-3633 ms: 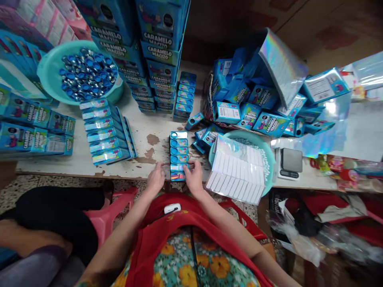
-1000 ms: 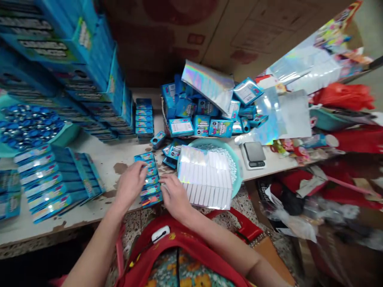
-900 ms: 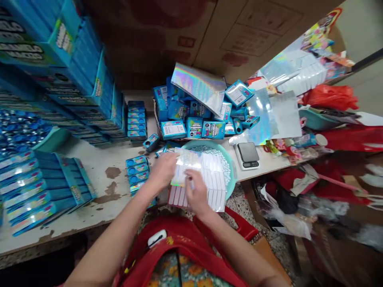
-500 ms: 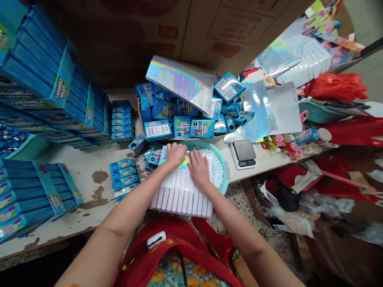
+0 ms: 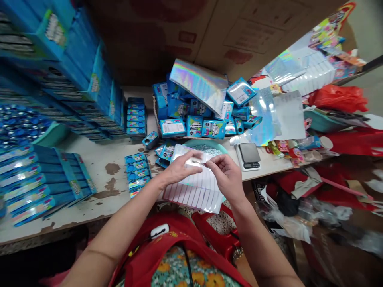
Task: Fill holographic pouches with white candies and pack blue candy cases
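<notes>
A shiny holographic label sheet (image 5: 191, 195) with long pale strips lies tilted over the teal basin (image 5: 221, 146). My left hand (image 5: 181, 169) holds its upper part, thumb and fingers on either side of a glossy whitish patch. Close by, my right hand (image 5: 226, 173) pinches thumb and forefinger together at the right end of that patch. Exactly what sits between those fingertips is too small to make out. Small white pieces in the basin show behind the hands. Loose blue candy boxes (image 5: 167, 150) lie just left of the sheet.
Behind the basin, a carton heaped with blue boxes (image 5: 194, 125) has a folded holographic sheet (image 5: 199, 85) on top. A digital scale (image 5: 249, 154) stands to the right. Tall stacks of blue display boxes (image 5: 80, 79) fill the left. A red bag (image 5: 338, 97) lies far right.
Both hands have lifted from lying flat on the label sheet and now meet over its upper part, the right one pinching. The sheet has tilted, and the view has shifted slightly left.
</notes>
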